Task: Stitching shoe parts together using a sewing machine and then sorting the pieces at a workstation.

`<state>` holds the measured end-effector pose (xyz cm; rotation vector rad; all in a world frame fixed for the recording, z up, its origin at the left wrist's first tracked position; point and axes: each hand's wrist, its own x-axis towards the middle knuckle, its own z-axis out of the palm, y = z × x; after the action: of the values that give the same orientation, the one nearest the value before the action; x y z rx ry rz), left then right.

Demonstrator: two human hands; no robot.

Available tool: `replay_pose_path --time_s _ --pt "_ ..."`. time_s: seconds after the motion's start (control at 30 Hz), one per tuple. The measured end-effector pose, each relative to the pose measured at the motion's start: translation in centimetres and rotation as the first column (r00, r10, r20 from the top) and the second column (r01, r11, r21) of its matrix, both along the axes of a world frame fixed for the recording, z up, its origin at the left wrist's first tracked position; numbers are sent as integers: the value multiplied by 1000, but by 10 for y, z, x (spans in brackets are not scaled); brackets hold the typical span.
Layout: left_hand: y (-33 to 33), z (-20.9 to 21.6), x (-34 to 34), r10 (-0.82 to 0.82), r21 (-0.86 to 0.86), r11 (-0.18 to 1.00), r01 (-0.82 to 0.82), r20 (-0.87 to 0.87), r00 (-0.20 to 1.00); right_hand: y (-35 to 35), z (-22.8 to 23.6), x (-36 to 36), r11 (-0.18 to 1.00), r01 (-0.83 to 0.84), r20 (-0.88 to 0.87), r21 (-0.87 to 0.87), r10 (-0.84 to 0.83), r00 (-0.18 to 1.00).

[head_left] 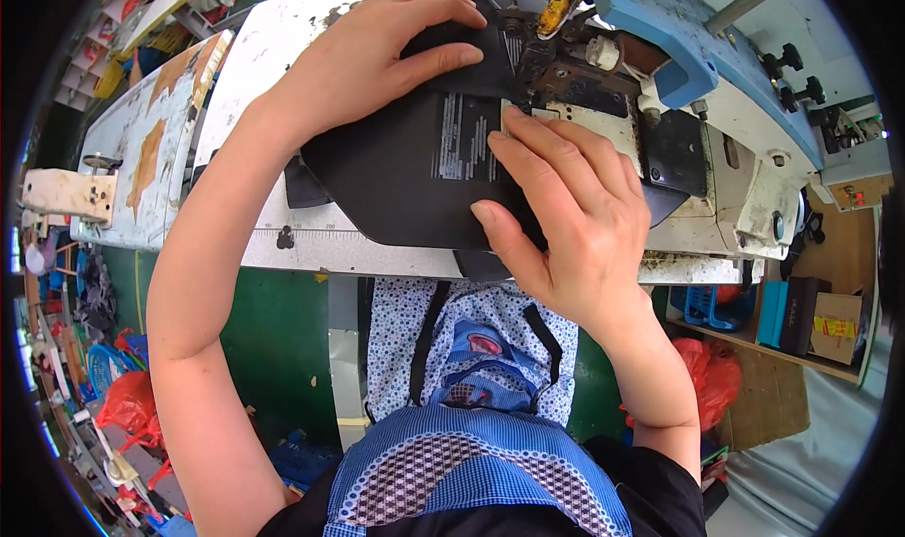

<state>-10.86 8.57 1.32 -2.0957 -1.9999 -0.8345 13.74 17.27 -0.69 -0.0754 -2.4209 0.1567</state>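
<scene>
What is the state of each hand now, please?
Left hand: open, flat on the black fabric piece.
Right hand: open, fingers pressing the same piece.

Bright, even daylight, soft short shadows under the hands, mild glare on the white sewing machine table (283, 28), centre sharp, strong fisheye bending of straight edges toward the rim, black vignette at all corners, floor clutter at the left edge slightly smeared
</scene>
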Motion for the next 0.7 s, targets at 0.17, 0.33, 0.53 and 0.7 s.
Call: replay_pose_path --time_s 0.17,0.33,0.53,0.7 --pt "5 16 -18 79 -210 977 -45 154 985 4 -7 2 1000 4 -36 13 -4 999" --pt "-20 -38 -85 -503 356 855 378 387 773 3 -17 31 965 -261 -219 21 259 941" --pt "-144 -144 -117 433 -340 891 -302 432 791 -21 -71 50 942 -104 117 -320 148 982" --pt "-118 -140 -12 491 5 866 -501 183 852 -5 -123 58 917 -124 206 -380 215 955"
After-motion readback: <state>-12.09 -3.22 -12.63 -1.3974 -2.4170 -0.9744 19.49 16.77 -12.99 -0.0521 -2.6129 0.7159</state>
